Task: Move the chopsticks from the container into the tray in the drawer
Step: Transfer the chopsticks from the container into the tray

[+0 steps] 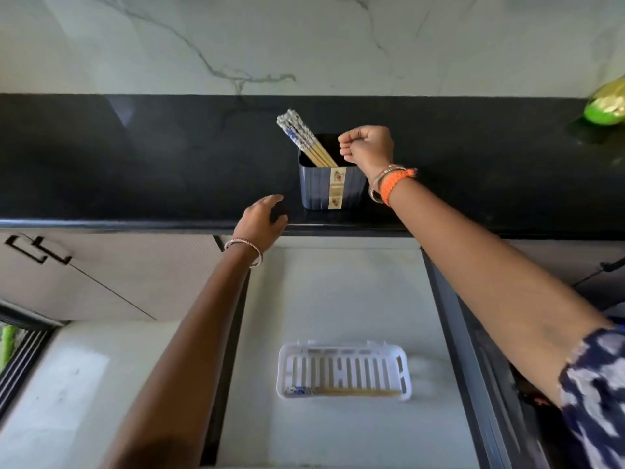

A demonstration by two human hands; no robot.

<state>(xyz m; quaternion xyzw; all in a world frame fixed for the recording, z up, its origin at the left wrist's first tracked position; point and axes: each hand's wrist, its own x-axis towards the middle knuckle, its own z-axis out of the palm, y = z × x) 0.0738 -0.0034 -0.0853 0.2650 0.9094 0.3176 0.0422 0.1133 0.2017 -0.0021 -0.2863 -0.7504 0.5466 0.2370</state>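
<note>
A dark blue container [318, 189] stands on the black counter and holds several chopsticks [304, 138] with blue-and-white patterned tops, leaning to the left. My right hand [367, 145] hovers over the container's right side, fingers curled shut with nothing visible in them, just right of the chopsticks. My left hand [262, 221] rests on the counter's front edge, left of the container, fingers spread. In the open drawer [338, 292] below lies a white slotted tray [343, 374]. A chopstick [341, 391] lies along the tray's near edge.
The black counter [135, 164] runs the full width under a marble wall. A green and yellow object [607, 106] sits at the far right of it. Cabinet fronts with dark handles [37, 248] lie to the left of the drawer.
</note>
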